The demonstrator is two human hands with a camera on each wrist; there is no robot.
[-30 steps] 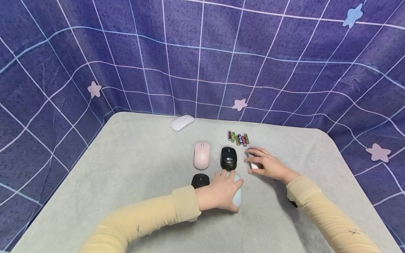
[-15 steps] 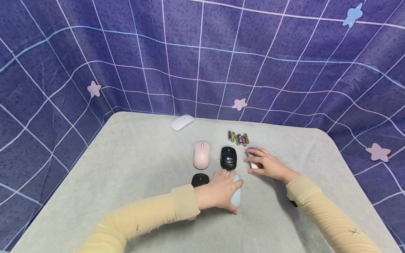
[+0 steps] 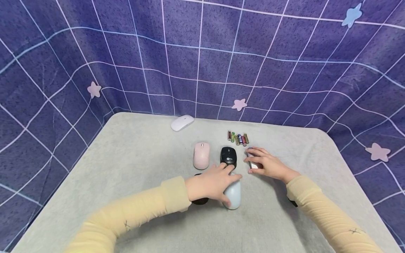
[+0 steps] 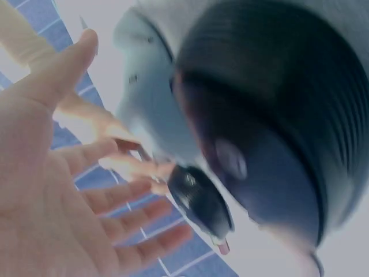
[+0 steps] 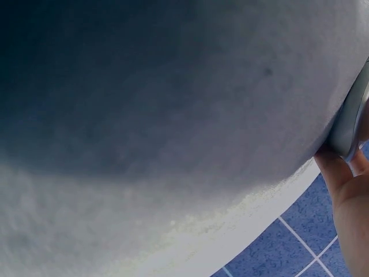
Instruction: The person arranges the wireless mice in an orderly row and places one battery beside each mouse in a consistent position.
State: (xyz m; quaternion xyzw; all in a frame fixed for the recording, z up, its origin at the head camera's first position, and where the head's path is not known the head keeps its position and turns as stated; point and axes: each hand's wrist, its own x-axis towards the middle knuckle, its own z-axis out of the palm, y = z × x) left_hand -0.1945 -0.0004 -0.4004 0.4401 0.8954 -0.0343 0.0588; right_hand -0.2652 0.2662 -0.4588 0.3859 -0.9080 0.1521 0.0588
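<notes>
My left hand (image 3: 215, 181) is over a light blue computer mouse (image 3: 233, 197), fingers spread and holding nothing. In the left wrist view the palm and straight fingers (image 4: 138, 254) are apart from the light blue mouse (image 4: 150, 95). The fingertips overlap the near end of a black mouse (image 3: 228, 154) with a pale logo. My right hand (image 3: 269, 165) grips a silver-grey mouse (image 3: 254, 165), its fingers over the top and the thumb at the near end. In the right wrist view, thumb and fingers hold the edges of this grey mouse (image 5: 347, 124).
A second black mouse (image 3: 200, 201) lies partly hidden under my left wrist. A pink mouse (image 3: 201, 155) stands left of the logo mouse, and a white mouse (image 3: 182, 123) lies near the far edge. Several small batteries (image 3: 238, 138) lie in a row behind. Purple gridded cloth (image 3: 202, 63) surrounds the table.
My left hand has let go of the light blue mouse and moved slightly up and left, uncovering more of it. My right hand and the grey mouse have stayed in place.
</notes>
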